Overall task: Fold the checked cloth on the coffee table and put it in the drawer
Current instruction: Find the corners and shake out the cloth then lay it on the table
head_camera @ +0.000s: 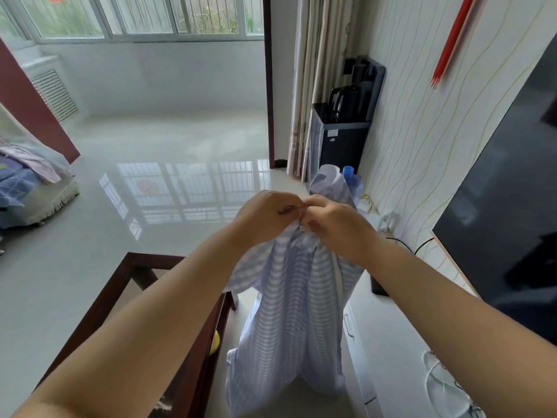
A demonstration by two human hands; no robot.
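The pale blue and white checked cloth (291,315) hangs down in the air from my two hands, folded lengthwise, its lower edge near the floor. My left hand (265,215) and my right hand (334,224) meet at chest height and pinch the cloth's top edge together, fingers closed on it. The dark wooden coffee table (99,306) with a glass top stands below my left forearm. The low white TV cabinet (394,333) runs along the right wall; a drawer front with a handle (349,327) shows on its near face, shut.
A black TV (509,203) sits on the cabinet at the right. A dark water dispenser (343,128) with a kettle and a blue-capped bottle (351,179) stand by the curtain. A covered sofa (27,182) is at the left. White cables (443,384) lie on the cabinet.
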